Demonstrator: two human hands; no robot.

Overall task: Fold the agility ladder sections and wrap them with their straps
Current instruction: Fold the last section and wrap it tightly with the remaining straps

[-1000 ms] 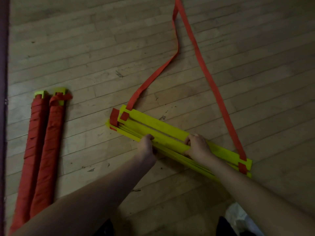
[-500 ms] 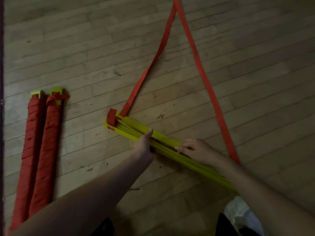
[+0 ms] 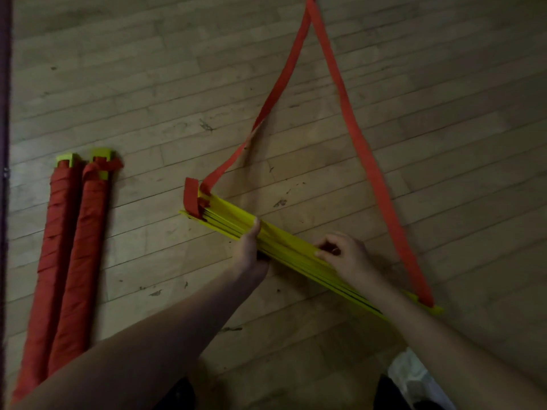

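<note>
**Two hands grip a folded agility ladder on a wooden floor (image 3: 148, 84)**

A stack of yellow ladder rungs (image 3: 290, 247) lies flat at the centre of the view, slanting from its 10 o'clock end to its 4 o'clock end. The left hand (image 3: 250, 255) grasps the stack near its middle, thumb laid over the top edge. Just beside it, towards 4 o'clock, the right hand (image 3: 346, 258) clutches the stack with its fingers curled over the top. Two loose red straps run from the stack's ends up to 12 o'clock, where they meet at the frame's edge: the left strap (image 3: 266, 113) and the right strap (image 3: 370, 161). At 9 o'clock, well apart from the stack, two strap-wrapped ladder bundles (image 3: 85, 261) lie side by side, touching. A blurred white object (image 3: 414, 377) sits at 5 o'clock.
</note>
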